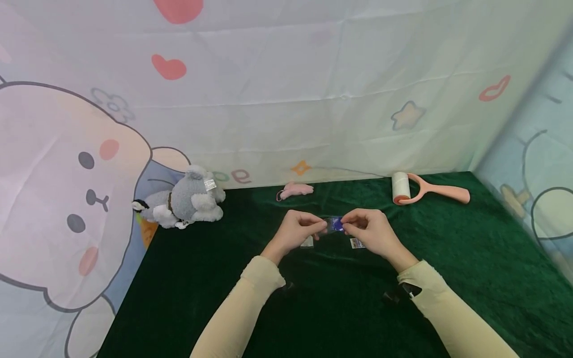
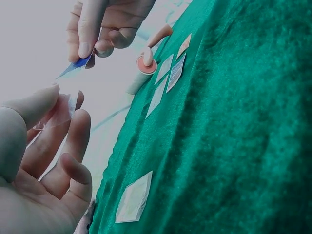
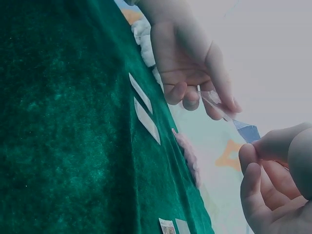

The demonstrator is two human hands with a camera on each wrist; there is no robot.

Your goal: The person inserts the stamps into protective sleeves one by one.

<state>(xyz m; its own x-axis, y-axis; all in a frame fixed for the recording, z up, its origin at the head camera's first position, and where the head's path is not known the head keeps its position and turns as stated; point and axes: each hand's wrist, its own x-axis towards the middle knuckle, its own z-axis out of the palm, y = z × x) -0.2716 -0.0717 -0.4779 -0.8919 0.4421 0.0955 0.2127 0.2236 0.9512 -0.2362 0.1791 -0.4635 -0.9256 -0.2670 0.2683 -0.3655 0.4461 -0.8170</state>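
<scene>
Blue and flat, a slip pinched by the right hand points lengthwise toward the left hand. That hand pinches clear film, seemingly plastic.

At the back of the counter, a grey plush animal, a pink plush and a lint roller are placed.
</scene>
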